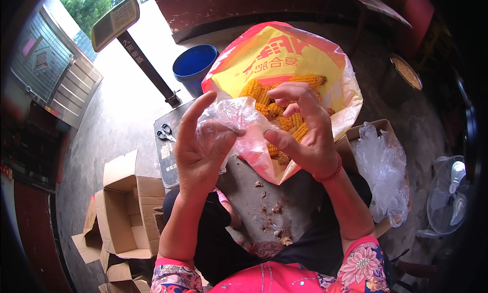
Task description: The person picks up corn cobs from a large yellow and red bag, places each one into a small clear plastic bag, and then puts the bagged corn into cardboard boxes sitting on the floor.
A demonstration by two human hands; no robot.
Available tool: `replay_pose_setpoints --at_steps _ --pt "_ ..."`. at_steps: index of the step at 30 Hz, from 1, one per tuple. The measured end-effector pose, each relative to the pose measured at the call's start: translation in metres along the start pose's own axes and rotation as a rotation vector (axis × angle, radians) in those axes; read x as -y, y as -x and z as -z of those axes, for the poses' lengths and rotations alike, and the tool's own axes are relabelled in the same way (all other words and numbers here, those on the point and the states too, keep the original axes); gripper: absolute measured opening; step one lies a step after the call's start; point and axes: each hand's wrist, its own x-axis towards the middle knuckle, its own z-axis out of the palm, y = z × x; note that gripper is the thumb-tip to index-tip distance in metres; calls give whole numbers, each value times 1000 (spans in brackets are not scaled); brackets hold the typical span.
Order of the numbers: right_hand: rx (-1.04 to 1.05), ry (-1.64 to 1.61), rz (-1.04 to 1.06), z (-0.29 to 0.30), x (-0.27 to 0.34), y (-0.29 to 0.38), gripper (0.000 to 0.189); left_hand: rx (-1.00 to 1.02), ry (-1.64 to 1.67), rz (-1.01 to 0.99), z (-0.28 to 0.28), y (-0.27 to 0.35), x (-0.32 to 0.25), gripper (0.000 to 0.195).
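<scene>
A crumpled clear plastic bag [244,112] hangs from my left hand [202,144], caught between the thumb and bent fingers while the index finger points up. My right hand [305,129] is beside it with thumb and fingers spread and curved, and nothing shows in its grip. The right thumb tip is close to the bag's edge; whether they touch is unclear. Below and beyond both hands, a large woven plastic sack [320,60] stands with its mouth rolled open, holding several yellow corn cobs [251,88]. My right hand and the plastic hide some of the cobs.
Left of the sack is a platform scale [164,152] with scissors [166,133] on it. A blue bucket [195,62] stands behind. Cardboard boxes [126,216] lie at left; at right are a box of clear plastic bags [381,175] and a fan [448,197]. Husk scraps [277,207] litter the floor.
</scene>
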Motion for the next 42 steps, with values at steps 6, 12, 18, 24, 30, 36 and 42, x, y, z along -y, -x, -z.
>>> replay_pose_setpoints --at_steps 6,12,18,24,30,36,42 --pt "30 -59 -16 0 -16 4 8 19 5 -40 0 2 1 55" --pt "-19 -577 -286 3 -23 9 18 -36 39 -37 6 -1 3 49" --pt "-1 -486 -382 0 -5 4 20 17 67 -29 1 1 3 47" --pt "3 -453 -355 0 -16 9 14 -29 -10 8 -2 2 -4 48" --pt "-113 -368 -316 9 -11 4 15 -99 55 -38 6 -1 -3 44" --pt "-98 -359 -306 21 -17 1 14 -346 182 -72 39 -16 -8 51" --pt "-78 -453 -334 22 -19 1 14 -83 159 152 34 -19 -6 88"
